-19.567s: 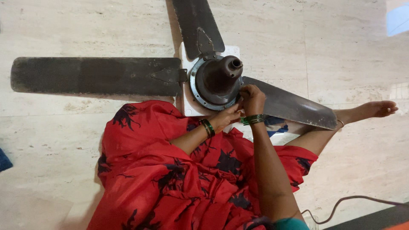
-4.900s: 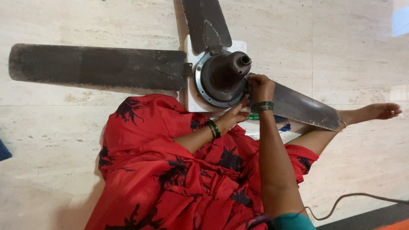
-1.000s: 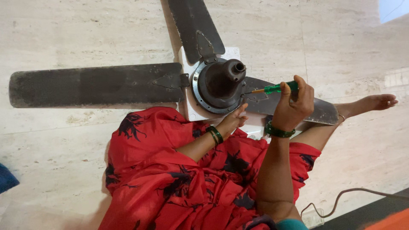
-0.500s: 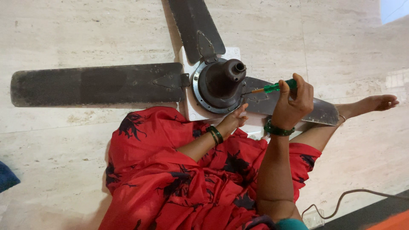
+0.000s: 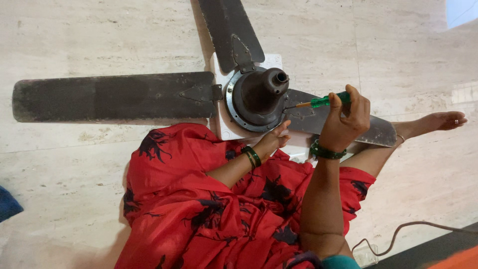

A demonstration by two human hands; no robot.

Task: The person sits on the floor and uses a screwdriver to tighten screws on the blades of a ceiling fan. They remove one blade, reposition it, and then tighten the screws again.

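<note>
A dark brown ceiling fan (image 5: 256,94) lies on the pale stone floor with three long blades spread out, its motor housing on a white block (image 5: 224,132). My right hand (image 5: 343,119) grips a green-handled screwdriver (image 5: 323,101) whose tip points at the right side of the motor housing. My left hand (image 5: 275,139) rests on the lower rim of the housing, fingers bent against it. Both wrists wear green bangles. My red patterned dress covers my lap below the fan.
My bare foot (image 5: 440,121) stretches out to the right beside one fan blade (image 5: 348,124). A grey cable (image 5: 413,229) with a white plug lies at the lower right. A blue object (image 5: 7,204) sits at the left edge.
Compared with about five seconds ago, my right hand has lifted off the fan housing and now holds the screwdriver out to the right. Over the last second almost nothing moved.
</note>
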